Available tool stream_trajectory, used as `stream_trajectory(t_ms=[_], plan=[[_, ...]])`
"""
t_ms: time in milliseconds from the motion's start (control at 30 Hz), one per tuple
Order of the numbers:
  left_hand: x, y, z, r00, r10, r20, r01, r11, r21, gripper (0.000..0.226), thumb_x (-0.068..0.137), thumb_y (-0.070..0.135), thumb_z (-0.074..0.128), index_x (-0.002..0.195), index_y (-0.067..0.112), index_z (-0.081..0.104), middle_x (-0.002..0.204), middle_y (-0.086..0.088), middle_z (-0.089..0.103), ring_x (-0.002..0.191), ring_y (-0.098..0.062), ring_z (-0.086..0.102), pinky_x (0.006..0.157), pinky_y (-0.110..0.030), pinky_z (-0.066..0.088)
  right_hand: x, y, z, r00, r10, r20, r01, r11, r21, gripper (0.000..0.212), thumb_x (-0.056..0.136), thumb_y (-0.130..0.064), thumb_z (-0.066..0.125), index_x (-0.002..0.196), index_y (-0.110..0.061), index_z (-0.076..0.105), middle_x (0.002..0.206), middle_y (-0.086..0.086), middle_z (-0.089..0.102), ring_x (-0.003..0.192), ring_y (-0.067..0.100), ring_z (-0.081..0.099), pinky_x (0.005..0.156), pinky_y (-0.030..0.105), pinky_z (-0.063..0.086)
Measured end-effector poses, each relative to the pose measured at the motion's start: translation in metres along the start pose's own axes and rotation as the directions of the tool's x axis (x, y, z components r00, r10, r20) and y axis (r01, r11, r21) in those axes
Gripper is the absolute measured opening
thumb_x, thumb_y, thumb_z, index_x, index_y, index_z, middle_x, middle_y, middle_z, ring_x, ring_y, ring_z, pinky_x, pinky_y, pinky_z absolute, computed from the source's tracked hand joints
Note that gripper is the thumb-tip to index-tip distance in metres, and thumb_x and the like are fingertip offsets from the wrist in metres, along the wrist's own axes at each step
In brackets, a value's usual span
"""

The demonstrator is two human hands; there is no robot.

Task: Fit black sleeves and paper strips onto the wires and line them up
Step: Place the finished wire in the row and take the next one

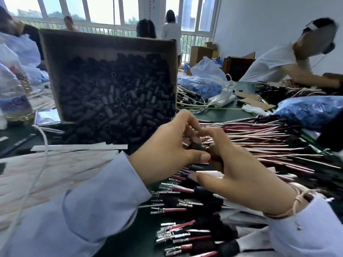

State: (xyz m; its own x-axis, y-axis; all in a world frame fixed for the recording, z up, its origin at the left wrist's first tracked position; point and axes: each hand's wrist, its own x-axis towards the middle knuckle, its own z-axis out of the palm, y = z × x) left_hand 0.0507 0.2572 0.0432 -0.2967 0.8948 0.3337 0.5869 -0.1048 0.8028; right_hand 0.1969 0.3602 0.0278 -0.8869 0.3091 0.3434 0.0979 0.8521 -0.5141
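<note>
My left hand point(167, 145) and my right hand point(239, 169) meet at the centre of the view. Between them sits a black sleeve point(199, 146) on a wire's end; my left thumb and fingers pinch it, and my right fingers curl round the wire point(209, 140) behind it. A tilted cardboard box point(53, 75) full of black sleeves point(118, 101) stands behind my left hand. White paper strips point(74, 147) lie at the left. Finished wires with sleeves point(194, 234) lie in a row below my hands. A big pile of red and white wires point(269, 138) spreads to the right.
Blue plastic bags point(311, 110) sit at the right and back. A white power strip point(221, 99) lies behind the wires, and a thin white cable point(37, 175) crosses my left sleeve. A plastic bottle point(13, 101) stands at the far left. A person leans over the table at the right.
</note>
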Motion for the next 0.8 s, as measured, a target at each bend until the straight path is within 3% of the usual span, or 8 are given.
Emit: stream_trajectory(t_ms=[100,200,267,333,433,533,667,800], plan=[[-0.002,-0.005,0.005,0.999,-0.033,-0.038,0.027,0.989,-0.148,0.051,0.051,0.038,0.091,0.085,0.030,0.054,0.070,0.001,0.068,0.061,-0.015,0.064,0.060,-0.034,0.053,0.005,-0.005,0.012,0.993,0.023,-0.117,-0.023,1.000,0.002,0.060,0.072,-0.036,0.069,0.122,-0.034,0.038,0.059,-0.012,0.052,0.056,0.005,0.051,0.053,0.017,0.037],[-0.004,-0.008,0.006,0.999,-0.036,0.032,0.030,0.986,0.161,0.054,0.050,0.073,0.070,0.069,0.024,0.060,0.054,0.007,0.062,0.045,-0.006,0.054,0.048,-0.027,0.049,0.002,-0.008,0.018,0.994,0.041,-0.097,-0.034,0.997,0.070,0.041,0.074,-0.033,0.073,0.108,-0.028,0.050,0.064,-0.011,0.058,0.059,0.006,0.053,0.055,0.019,0.040],[-0.001,-0.007,-0.002,0.994,0.018,0.107,-0.060,0.913,0.402,0.057,0.065,0.076,0.054,0.061,0.019,0.060,0.052,0.006,0.060,0.042,-0.008,0.053,0.045,-0.027,0.046,0.001,-0.006,0.011,0.995,-0.001,-0.099,-0.010,0.994,-0.109,0.026,0.083,-0.042,0.065,0.097,-0.022,0.058,0.072,-0.011,0.058,0.069,0.012,0.055,0.063,0.029,0.041],[0.005,-0.008,-0.014,0.989,0.045,0.140,-0.102,0.896,0.433,0.054,0.078,0.066,0.050,0.052,0.019,0.056,0.046,0.004,0.057,0.038,-0.007,0.050,0.040,-0.020,0.040,0.002,-0.003,0.000,0.995,-0.061,-0.083,0.035,0.959,-0.282,0.037,0.089,-0.056,0.052,0.084,-0.021,0.064,0.076,-0.013,0.053,0.078,0.014,0.051,0.069,0.033,0.040],[0.006,-0.009,-0.021,0.976,-0.022,0.218,-0.050,0.947,0.318,0.053,0.082,0.059,0.054,0.050,0.016,0.053,0.041,0.002,0.055,0.035,-0.005,0.047,0.042,-0.016,0.039,0.005,0.003,-0.022,0.997,-0.036,0.063,0.047,0.981,-0.190,0.052,0.082,-0.073,0.042,0.071,-0.026,0.061,0.074,-0.014,0.053,0.072,0.007,0.050,0.067,0.035,0.045],[0.001,-0.013,-0.014,0.926,-0.146,0.347,-0.095,0.801,0.591,0.053,0.080,0.068,0.048,0.060,0.020,0.055,0.052,0.004,0.056,0.046,-0.004,0.048,0.050,-0.022,0.042,0.014,0.028,-0.041,0.969,0.204,0.140,-0.160,0.948,-0.274,0.066,0.072,-0.077,0.035,0.075,-0.018,0.065,0.073,-0.004,0.060,0.070,0.015,0.055,0.067,0.036,0.048],[0.003,-0.002,-0.043,0.899,-0.237,0.369,-0.051,0.779,0.625,0.057,0.069,0.078,0.042,0.072,0.026,0.065,0.061,0.009,0.061,0.055,-0.001,0.053,0.056,-0.019,0.045,0.020,0.066,-0.034,0.812,0.531,0.241,-0.280,0.718,-0.637,0.033,0.090,-0.052,0.055,0.074,-0.025,0.050,0.082,-0.002,0.055,0.078,0.017,0.050,0.059,0.026,0.037],[0.007,0.000,-0.064,0.950,-0.202,0.238,0.067,0.877,0.476,0.046,0.069,0.070,0.049,0.082,0.031,0.069,0.076,0.014,0.069,0.070,0.004,0.063,0.069,-0.020,0.049,0.019,0.070,-0.035,0.862,0.482,0.160,-0.359,0.801,-0.480,0.027,0.094,-0.035,0.058,0.070,-0.024,0.051,0.070,-0.004,0.052,0.070,0.017,0.049,0.060,0.027,0.038]])
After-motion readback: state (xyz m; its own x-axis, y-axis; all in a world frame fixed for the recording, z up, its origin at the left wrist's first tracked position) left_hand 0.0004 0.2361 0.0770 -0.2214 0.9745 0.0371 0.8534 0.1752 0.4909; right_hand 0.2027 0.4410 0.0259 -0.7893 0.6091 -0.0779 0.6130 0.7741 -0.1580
